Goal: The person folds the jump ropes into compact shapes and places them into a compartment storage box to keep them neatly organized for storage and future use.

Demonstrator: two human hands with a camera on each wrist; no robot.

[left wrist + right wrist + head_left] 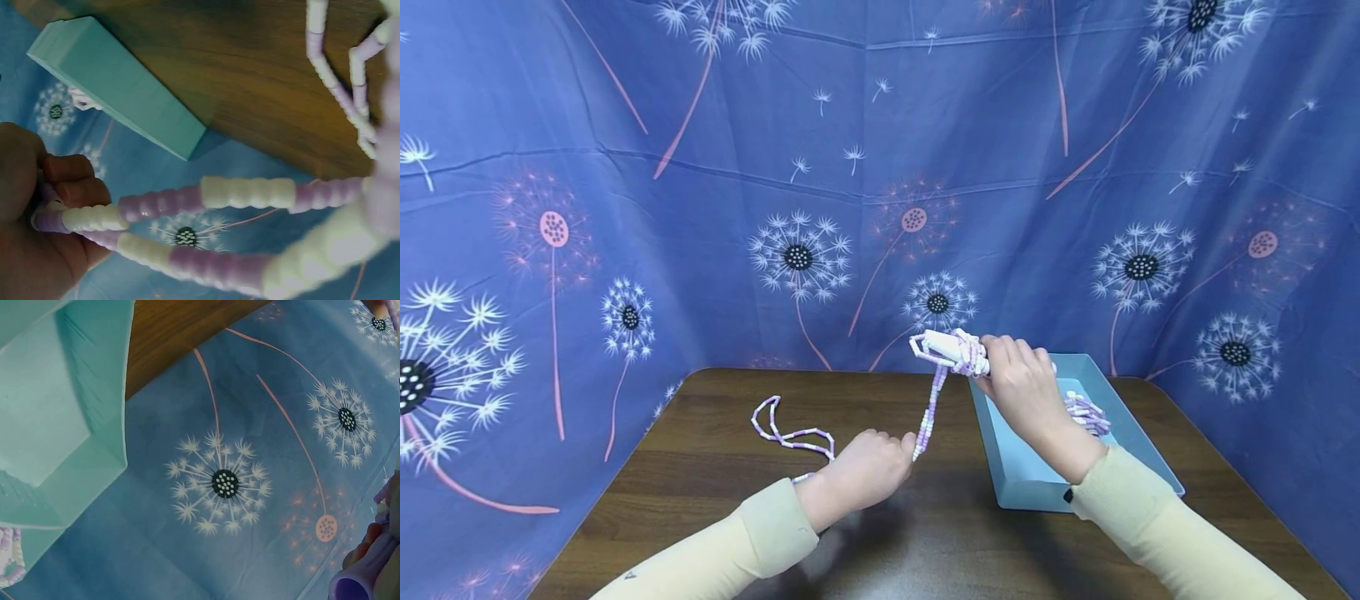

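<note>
A beaded jump rope with white and purple segments runs between the two hands. My right hand (1021, 379) grips its white handle part (942, 343), held up above the table, with loops of the beaded cord (972, 354) wound around it. From there a doubled stretch of cord (927, 417) slants down to my left hand (880, 467), whose fingers curl round it. In the left wrist view, two strands of cord (249, 192) lead out of that fist. The loose end (808, 433) lies in a loop on the table left of that hand. One hollow purple handle end (351, 589) shows in the right wrist view.
A light teal bin (1000, 467) stands on the right of the wooden table (715, 467), under the right forearm. Inside it lies another purple-and-white beaded bundle (1086, 412). Blue dandelion-print cloth (865, 167) hangs behind and at both sides.
</note>
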